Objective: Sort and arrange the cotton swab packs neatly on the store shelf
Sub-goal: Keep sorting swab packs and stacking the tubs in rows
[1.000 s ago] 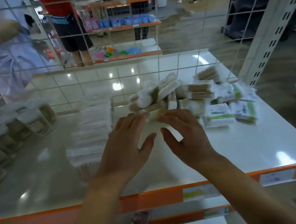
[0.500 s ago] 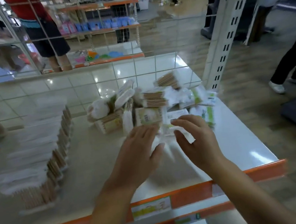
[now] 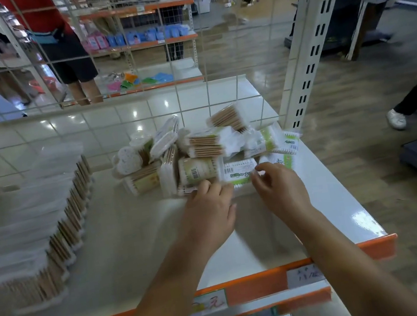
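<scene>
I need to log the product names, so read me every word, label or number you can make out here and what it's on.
Nothing can be read for certain.
White and green plastic swab pack: green print and a barcode, blurred.
Barcoded green pack: digits too small.
Handwritten white tag on the orange shelf edge: illegible.
Yellow-green shelf label: blurred.

Two bare hands reach over a white store shelf [image 3: 337, 192] toward a jumbled pile of cotton swab packs [image 3: 201, 150] at centre frame. The left hand [image 3: 207, 212] rests palm down with fingertips at the pile's near edge, while the right hand [image 3: 280, 190], fingers curled, pinches a green-and-white pack [image 3: 237, 171]. A neat row of packs [image 3: 49, 222] runs along the left, and a wire grid [image 3: 133, 60] crosses the top.
</scene>
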Demonstrator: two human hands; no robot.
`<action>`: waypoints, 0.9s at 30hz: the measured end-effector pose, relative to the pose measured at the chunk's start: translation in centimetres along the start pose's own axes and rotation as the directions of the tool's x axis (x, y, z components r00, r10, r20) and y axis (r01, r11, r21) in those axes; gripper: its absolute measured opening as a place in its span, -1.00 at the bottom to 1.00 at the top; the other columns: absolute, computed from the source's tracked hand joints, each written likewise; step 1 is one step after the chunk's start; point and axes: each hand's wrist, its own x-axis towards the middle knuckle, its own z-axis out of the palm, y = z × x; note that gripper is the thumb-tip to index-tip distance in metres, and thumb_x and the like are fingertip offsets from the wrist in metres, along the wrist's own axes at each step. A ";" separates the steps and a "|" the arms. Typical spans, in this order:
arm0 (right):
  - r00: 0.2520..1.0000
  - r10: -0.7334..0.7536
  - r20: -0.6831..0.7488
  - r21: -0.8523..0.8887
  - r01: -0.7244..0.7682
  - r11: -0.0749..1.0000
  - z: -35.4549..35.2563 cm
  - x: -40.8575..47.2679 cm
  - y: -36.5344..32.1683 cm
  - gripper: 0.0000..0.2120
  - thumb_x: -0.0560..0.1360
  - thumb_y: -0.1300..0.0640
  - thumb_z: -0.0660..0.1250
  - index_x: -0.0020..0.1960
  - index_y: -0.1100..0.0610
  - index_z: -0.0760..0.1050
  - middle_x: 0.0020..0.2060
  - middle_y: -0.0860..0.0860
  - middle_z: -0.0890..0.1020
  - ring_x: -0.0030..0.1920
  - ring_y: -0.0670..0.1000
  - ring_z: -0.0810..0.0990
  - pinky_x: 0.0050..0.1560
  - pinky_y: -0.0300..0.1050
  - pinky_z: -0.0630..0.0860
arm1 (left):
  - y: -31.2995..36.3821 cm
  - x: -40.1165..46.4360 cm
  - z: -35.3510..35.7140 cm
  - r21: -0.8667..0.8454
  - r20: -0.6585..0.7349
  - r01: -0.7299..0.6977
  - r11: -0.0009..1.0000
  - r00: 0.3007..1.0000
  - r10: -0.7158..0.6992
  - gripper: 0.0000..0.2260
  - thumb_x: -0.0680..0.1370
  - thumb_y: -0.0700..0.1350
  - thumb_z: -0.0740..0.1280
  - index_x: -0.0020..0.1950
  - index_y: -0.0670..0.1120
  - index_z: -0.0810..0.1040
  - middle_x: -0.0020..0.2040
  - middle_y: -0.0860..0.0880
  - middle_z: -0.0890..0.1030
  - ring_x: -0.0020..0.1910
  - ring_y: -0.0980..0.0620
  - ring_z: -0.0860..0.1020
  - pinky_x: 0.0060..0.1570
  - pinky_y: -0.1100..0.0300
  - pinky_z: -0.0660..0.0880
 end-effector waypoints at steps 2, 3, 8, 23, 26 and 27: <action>1.000 0.019 0.009 -0.047 -0.019 0.999 0.4 0.4 -0.2 -0.68 0.55 -0.10 0.15 0.16 0.07 0.48 -0.17 0.08 0.57 -0.14 0.09 0.53 -0.24 -0.12 0.36 | 0.1 0.0 0.1 0.016 0.014 0.008 1.000 1.000 -0.008 -0.61 0.42 0.00 0.08 0.05 -0.13 0.58 -0.09 -0.05 0.61 -0.13 -0.09 0.53 -0.24 0.06 0.56; 1.000 0.017 0.011 -0.070 -0.016 0.997 0.6 0.5 -0.3 -0.65 0.55 -0.12 0.13 0.20 0.06 0.44 -0.18 0.10 0.57 -0.14 0.12 0.54 -0.25 -0.11 0.36 | 0.2 0.0 0.0 0.018 0.020 0.012 1.000 1.000 -0.013 -0.61 0.42 -0.01 0.08 0.06 -0.14 0.57 -0.08 -0.06 0.61 -0.12 -0.10 0.53 -0.23 0.05 0.56; 1.000 0.014 0.013 -0.023 -0.013 1.000 1.1 0.1 -0.7 -0.60 0.53 -0.10 0.18 0.31 0.03 0.30 -0.16 0.09 0.51 -0.11 0.13 0.52 -0.23 -0.09 0.34 | 0.6 -0.2 -0.1 -0.007 0.016 0.009 1.000 1.000 -0.009 -0.62 0.40 -0.05 0.09 0.04 -0.17 0.59 -0.07 -0.10 0.62 -0.14 -0.11 0.54 -0.21 0.08 0.56; 0.988 0.146 -0.053 0.666 -0.074 0.742 -0.8 -1.1 -1.2 -0.62 0.39 0.20 0.46 0.10 -0.07 0.41 -0.14 -0.07 0.53 -0.18 -0.02 0.54 -0.12 -0.12 0.51 | 1.3 -1.5 -0.2 -0.312 -0.039 -0.075 0.947 0.997 0.066 -0.65 0.42 -0.12 0.13 0.10 -0.15 0.58 0.01 -0.05 0.61 0.02 -0.01 0.51 0.04 0.21 0.46; 0.975 0.221 -0.031 0.821 -0.101 0.562 -2.0 -1.3 -1.2 -0.59 0.38 0.26 0.46 0.13 -0.02 0.43 -0.08 0.10 0.58 -0.11 0.05 0.58 -0.07 -0.07 0.54 | 0.8 -1.0 -0.8 -0.449 -0.174 -0.016 0.893 0.982 -0.070 -0.68 0.45 -0.12 0.27 0.17 -0.16 0.56 0.06 -0.07 0.61 0.07 0.09 0.45 0.08 0.33 0.35; 0.972 0.233 -0.025 0.852 -0.101 0.514 -2.4 -1.3 -1.3 -0.60 0.38 0.27 0.45 0.11 -0.03 0.43 -0.07 0.16 0.58 -0.11 0.06 0.58 -0.08 -0.05 0.54 | 0.7 -0.9 -1.2 -0.490 -0.217 -0.002 0.871 0.969 -0.120 -0.67 0.45 -0.09 0.29 0.17 -0.16 0.56 0.05 -0.06 0.61 0.05 0.10 0.46 0.06 0.35 0.35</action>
